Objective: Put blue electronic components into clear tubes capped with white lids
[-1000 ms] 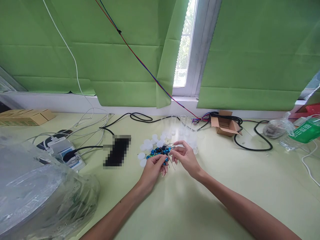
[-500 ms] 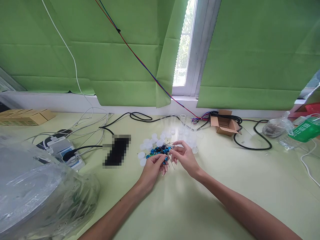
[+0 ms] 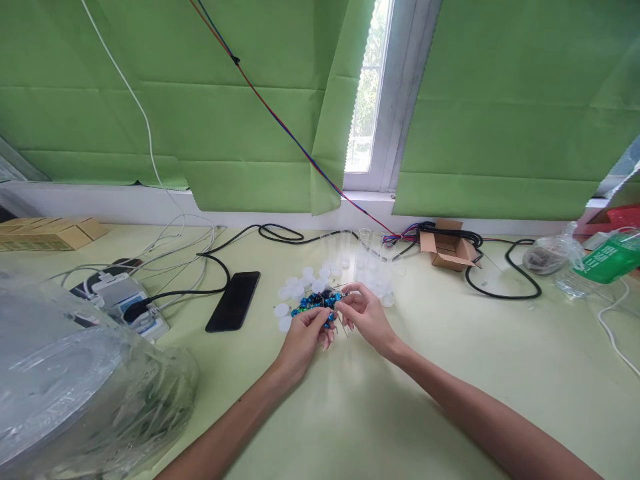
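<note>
In the head view, a pile of small shiny blue metallic pieces (image 3: 314,302), with some green and dark ones and thin wires among them, lies on the table at centre. At its near edge my left hand (image 3: 300,337) pinches one blue piece (image 3: 331,317) between thumb and fingers. My right hand (image 3: 366,317) is closed just beside it, fingertips together by the piece's thin wires; what exactly they grip is too small to make out. White round caps (image 3: 295,288) lie behind and left of the pile. Clear plastic tubes (image 3: 365,250) stand behind my right hand.
A black phone (image 3: 233,301) lies to the left, near a power strip (image 3: 127,303) with cables. A large clear plastic bag (image 3: 100,387) fills the lower left. At the back right are an open cardboard box (image 3: 450,250), black cable coils, and a green-labelled bottle (image 3: 607,257).
Both hands stay almost in place over the near side of the pile. My right fingers have shifted slightly left, closer to the blue piece in my left hand.
</note>
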